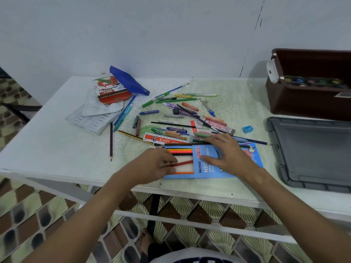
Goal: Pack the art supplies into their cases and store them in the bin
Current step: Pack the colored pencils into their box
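A blue colour-pencil box [209, 168] lies flat near the table's front edge, with several pencils showing in its open tray. My left hand [157, 164] pinches a red pencil [183, 163] that lies slanted in the tray. My right hand [226, 154] rests flat on the box's sleeve, fingers spread. Behind the box lies a loose heap of pens, crayons and pencils [178, 114], with a red g'soft ruler [163, 139]. A brown bin [307, 103] stands at the far right, paint pots inside.
A grey bin lid [311, 152] lies at the right edge. A blue pencil pouch [127, 81], a red oil-pastel box [111, 90] and a clear plastic tray [95, 116] sit at the back left. A blue sharpener [247, 129] and a lone dark pencil [111, 141] lie apart.
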